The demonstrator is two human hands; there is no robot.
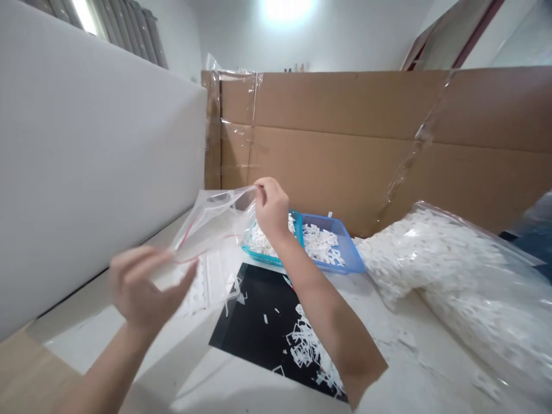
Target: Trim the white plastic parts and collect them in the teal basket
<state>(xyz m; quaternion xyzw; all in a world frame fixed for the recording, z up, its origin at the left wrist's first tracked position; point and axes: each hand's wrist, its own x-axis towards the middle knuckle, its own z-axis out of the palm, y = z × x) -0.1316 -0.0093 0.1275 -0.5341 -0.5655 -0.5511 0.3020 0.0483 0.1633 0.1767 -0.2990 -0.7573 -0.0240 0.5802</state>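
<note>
A clear zip-lock bag (215,221) with a red line along its mouth hangs in the air at the middle left. My right hand (272,208) pinches one of its upper corners between thumb and fingers. Close to the bag's near side is my left hand (146,284), fingers and thumb apart, slightly blurred; whether it touches the film is hard to make out. Below lies a black mat (254,322), bearing a heap of small white plastic pieces (308,342) partly covered by my right forearm. More thin white frames (235,290) show at its left edge, partly seen through the bag.
Behind my right hand, a teal basket (263,257) and a blue basket (353,253) contain small white pieces. A large clear bag (435,259) full of white pieces sits at the right. Cardboard (345,155) closes off the back, and a white panel (99,144) the left.
</note>
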